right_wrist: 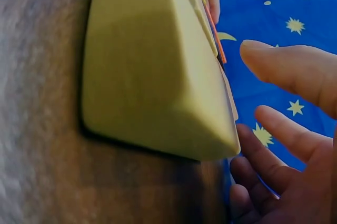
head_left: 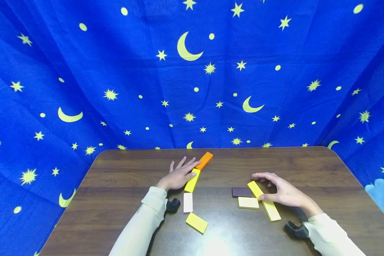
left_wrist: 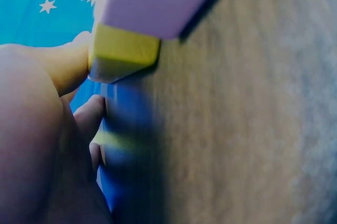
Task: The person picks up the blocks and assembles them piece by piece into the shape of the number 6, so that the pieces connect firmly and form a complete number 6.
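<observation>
My left hand (head_left: 176,177) lies with fingers stretched over the near end of an orange block (head_left: 206,160), its thumb touching a yellow block (head_left: 192,182). Those two blocks run end to end with a pale pink block (head_left: 188,203). On the right, my right hand (head_left: 284,192) hovers with loosely bent fingers around a yellow block (head_left: 254,188) and a pale yellow block (head_left: 271,211) in a slanting line. In the right wrist view the thumb is apart from the nearest pale block (right_wrist: 137,61). A dark block (head_left: 241,192) and a cream block (head_left: 248,203) lie left of that line.
Another yellow block (head_left: 196,223) lies askew on the brown wooden table (head_left: 128,167), below the pink one. A blue cloth (head_left: 140,71) with stars and moons hangs behind the table and along both sides. Black wrist mounts (head_left: 296,230) sit at the sleeves.
</observation>
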The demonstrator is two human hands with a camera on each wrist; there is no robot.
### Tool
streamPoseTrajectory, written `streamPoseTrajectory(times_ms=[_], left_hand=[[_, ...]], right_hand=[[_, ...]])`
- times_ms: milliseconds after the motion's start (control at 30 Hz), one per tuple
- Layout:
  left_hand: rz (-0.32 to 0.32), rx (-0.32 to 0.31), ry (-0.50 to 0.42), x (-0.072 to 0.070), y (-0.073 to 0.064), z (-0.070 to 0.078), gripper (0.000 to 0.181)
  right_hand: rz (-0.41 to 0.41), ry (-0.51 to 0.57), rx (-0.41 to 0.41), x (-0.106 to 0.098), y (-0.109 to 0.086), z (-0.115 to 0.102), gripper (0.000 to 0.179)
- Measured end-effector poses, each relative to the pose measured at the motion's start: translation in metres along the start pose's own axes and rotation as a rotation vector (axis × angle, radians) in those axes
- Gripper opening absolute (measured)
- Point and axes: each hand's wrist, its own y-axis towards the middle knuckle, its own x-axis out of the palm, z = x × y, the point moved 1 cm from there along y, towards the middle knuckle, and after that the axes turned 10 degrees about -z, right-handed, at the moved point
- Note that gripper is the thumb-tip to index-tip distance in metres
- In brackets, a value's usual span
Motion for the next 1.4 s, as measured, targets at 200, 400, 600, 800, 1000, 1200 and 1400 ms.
streamPoseTrajectory(times_ms=[200,400,600,800,1000,1200,1400], left_hand=[[-0.003,-0.001,0.012,0.001,0.001,-0.001,0.052],[0.008,0.015,-0.002,0.001,0.0,-0.001,0.052],[0.003,0.007,0.006,0.001,0.002,-0.001,0.052],[0.008,0.002,0.008,0.001,0.002,-0.002,0.052],[0.012,-0.004,0.004,0.002,0.001,-0.002,0.052],[0.009,0.002,0.0,0.002,0.0,-0.001,0.052],[0.002,0.005,-0.002,0.0,0.0,0.0,0.052]], right_hand=[[-0.043,-0.044,0.073,0.0,-0.002,-0.001,0.069],[-0.062,-0.127,0.089,0.001,-0.001,-0.006,0.072],[-0.063,-0.187,0.088,0.002,0.0,-0.01,0.074],[-0.05,-0.218,0.063,0.003,0.002,-0.015,0.072],[-0.054,-0.244,0.064,0.006,0.003,-0.014,0.072],[-0.054,-0.252,0.073,0.008,0.003,-0.013,0.07],[-0.057,-0.255,0.078,0.007,0.004,-0.013,0.068]])
